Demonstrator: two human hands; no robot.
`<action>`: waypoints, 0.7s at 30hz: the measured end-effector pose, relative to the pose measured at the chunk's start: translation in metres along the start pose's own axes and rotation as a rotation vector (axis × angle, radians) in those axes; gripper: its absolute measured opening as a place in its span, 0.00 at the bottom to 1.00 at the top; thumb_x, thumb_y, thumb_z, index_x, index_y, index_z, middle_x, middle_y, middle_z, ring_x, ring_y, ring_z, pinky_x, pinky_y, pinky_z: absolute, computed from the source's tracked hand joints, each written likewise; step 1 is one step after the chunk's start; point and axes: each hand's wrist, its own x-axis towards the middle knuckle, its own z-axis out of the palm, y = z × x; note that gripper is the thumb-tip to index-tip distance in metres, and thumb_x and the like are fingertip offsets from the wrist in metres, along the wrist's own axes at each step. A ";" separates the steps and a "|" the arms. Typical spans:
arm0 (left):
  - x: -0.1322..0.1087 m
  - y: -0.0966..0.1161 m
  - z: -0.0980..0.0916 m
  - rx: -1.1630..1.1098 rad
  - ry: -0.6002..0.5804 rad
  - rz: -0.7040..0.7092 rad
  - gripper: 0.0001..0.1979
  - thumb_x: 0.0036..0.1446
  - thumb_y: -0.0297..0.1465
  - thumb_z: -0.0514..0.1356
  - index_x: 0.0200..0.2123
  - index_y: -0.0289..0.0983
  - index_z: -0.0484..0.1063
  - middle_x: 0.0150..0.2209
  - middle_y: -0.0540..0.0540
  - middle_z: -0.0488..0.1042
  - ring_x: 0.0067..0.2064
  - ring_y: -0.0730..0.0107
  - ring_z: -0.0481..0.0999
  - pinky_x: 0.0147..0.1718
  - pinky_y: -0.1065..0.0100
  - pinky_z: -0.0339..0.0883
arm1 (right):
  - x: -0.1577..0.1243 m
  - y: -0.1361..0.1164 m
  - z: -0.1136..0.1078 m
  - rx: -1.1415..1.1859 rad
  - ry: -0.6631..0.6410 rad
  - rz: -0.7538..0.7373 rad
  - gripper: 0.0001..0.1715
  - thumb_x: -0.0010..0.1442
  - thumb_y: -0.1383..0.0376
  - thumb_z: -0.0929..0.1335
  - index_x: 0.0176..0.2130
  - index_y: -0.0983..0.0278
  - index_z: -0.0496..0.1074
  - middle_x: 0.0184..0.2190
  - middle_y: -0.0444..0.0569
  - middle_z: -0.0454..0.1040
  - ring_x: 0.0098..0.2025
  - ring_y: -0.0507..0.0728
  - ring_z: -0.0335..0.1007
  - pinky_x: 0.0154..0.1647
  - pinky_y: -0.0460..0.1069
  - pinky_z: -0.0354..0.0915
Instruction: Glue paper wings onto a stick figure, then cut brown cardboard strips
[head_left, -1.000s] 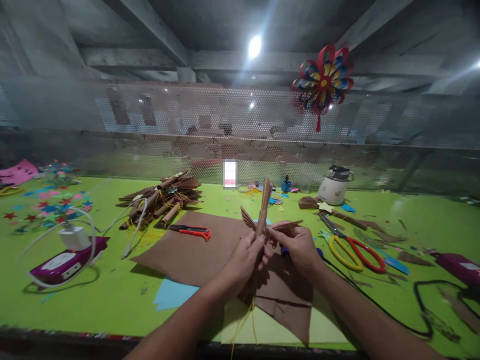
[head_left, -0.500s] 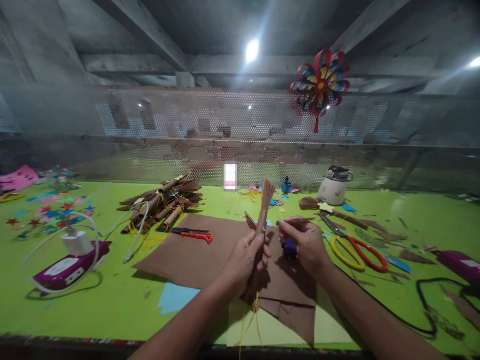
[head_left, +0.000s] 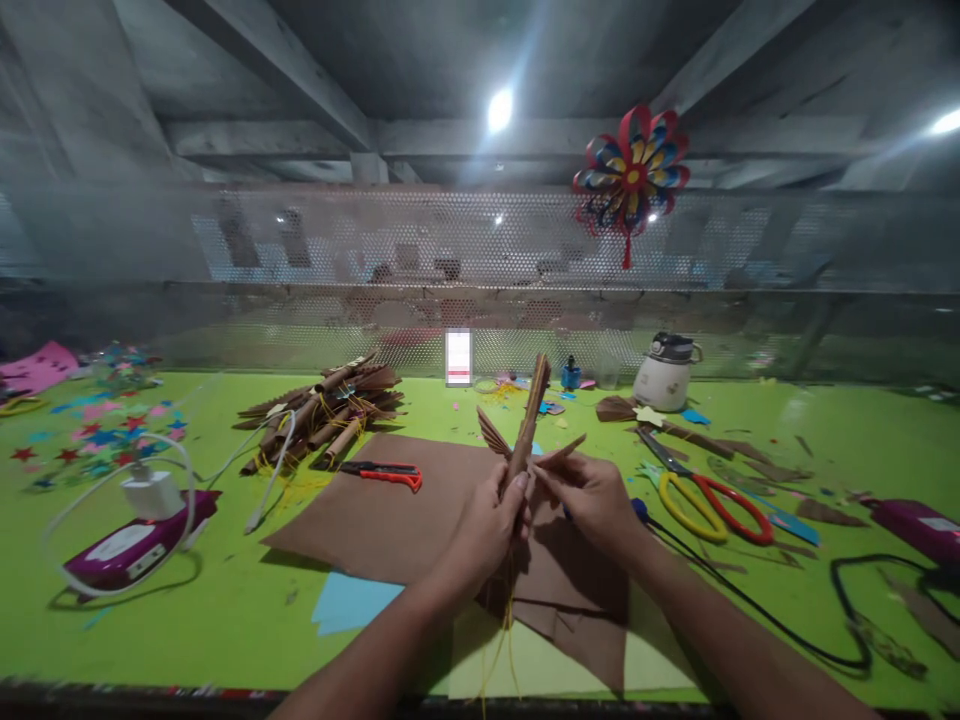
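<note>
My left hand (head_left: 499, 515) is closed around a brown rolled-paper stem (head_left: 531, 410), held upright, with yellow strings (head_left: 508, 625) hanging from its lower end. A pleated brown paper piece (head_left: 493, 432) sticks out on the stem's left. My right hand (head_left: 589, 495) pinches another pleated paper piece (head_left: 564, 452) against the stem's right side. Beneath both hands lies a large brown paper sheet (head_left: 420, 520), and a red utility knife (head_left: 390, 474) rests on it. A dark blue tool with a cord (head_left: 640, 510) is mostly hidden behind my right hand.
A pile of brown paper rolls (head_left: 334, 410) lies back left. Nearer left stand a purple power strip (head_left: 139, 545) and scattered paper stars (head_left: 94, 430). To the right are scissors (head_left: 697, 500), a white kettle (head_left: 664, 375) and a black cable (head_left: 844, 590). A perforated screen (head_left: 337, 235) stands behind.
My right hand has moved left, bringing its pleated piece from beside the stem up against it. The stem has turned slightly in my left hand.
</note>
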 end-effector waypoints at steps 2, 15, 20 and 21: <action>0.001 -0.005 0.001 0.055 0.006 0.010 0.15 0.57 0.44 0.52 0.37 0.37 0.61 0.21 0.55 0.63 0.17 0.81 0.61 0.15 0.79 0.53 | -0.001 0.001 0.000 -0.214 0.031 -0.164 0.10 0.58 0.62 0.66 0.36 0.65 0.74 0.27 0.49 0.76 0.27 0.54 0.71 0.29 0.47 0.65; 0.002 -0.019 -0.002 0.193 0.005 0.065 0.16 0.59 0.44 0.49 0.39 0.37 0.61 0.20 0.55 0.63 0.17 0.78 0.63 0.16 0.77 0.57 | -0.005 -0.001 0.003 -0.633 0.003 -0.536 0.08 0.61 0.71 0.61 0.38 0.67 0.69 0.31 0.52 0.75 0.34 0.57 0.72 0.36 0.49 0.65; 0.000 -0.014 -0.001 0.203 0.031 0.073 0.14 0.59 0.43 0.51 0.36 0.37 0.63 0.20 0.54 0.63 0.18 0.79 0.63 0.17 0.77 0.58 | -0.007 0.001 0.008 -0.644 0.067 -0.456 0.08 0.61 0.69 0.61 0.36 0.66 0.69 0.28 0.51 0.74 0.30 0.55 0.70 0.32 0.48 0.62; 0.000 -0.013 0.000 0.186 0.034 0.054 0.14 0.58 0.43 0.51 0.35 0.37 0.63 0.20 0.54 0.63 0.18 0.79 0.63 0.17 0.77 0.58 | -0.007 0.001 0.008 -0.636 0.071 -0.414 0.08 0.61 0.68 0.61 0.34 0.65 0.69 0.27 0.50 0.74 0.29 0.55 0.70 0.31 0.47 0.62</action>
